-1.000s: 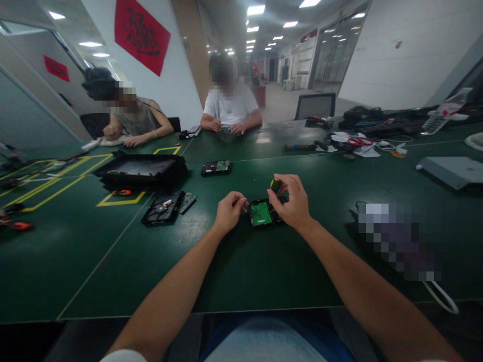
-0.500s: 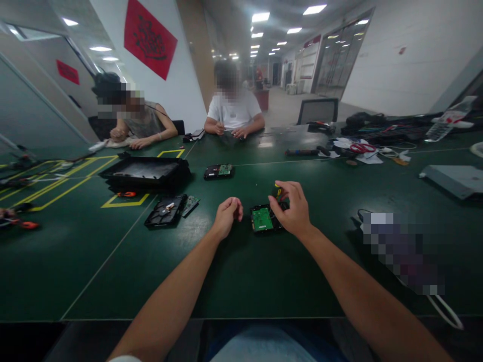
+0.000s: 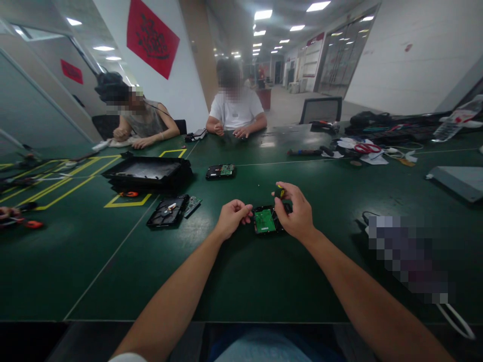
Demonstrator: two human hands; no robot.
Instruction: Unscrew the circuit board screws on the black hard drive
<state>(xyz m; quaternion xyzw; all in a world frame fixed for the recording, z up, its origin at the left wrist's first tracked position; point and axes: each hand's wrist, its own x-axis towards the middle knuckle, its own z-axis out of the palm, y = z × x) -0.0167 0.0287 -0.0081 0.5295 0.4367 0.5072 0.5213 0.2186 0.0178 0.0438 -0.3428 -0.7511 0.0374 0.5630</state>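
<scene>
A hard drive (image 3: 264, 220) with a green circuit board facing up lies flat in front of me. My right hand (image 3: 297, 210) is closed around a small screwdriver (image 3: 279, 191) with a yellow and black handle, held upright over the drive's right part. The hand hides that part of the drive, and the screwdriver's tip is hard to see. At the drive's upper left corner, my left hand (image 3: 233, 219) has thumb and fingers pressed together. Whatever is between those fingertips, if anything, is too small to make out.
Left of me are an opened drive case (image 3: 168, 211), a loose circuit board (image 3: 192, 206) and a black tray (image 3: 149, 170). Another hard drive (image 3: 221, 171) lies farther back. A blurred-out pouch (image 3: 409, 259) is on the right. Two people sit across the green table (image 3: 234, 281).
My left hand has moved right, up to the hard drive's left edge. My right hand stays over the drive with the screwdriver. The whole view has shifted slightly.
</scene>
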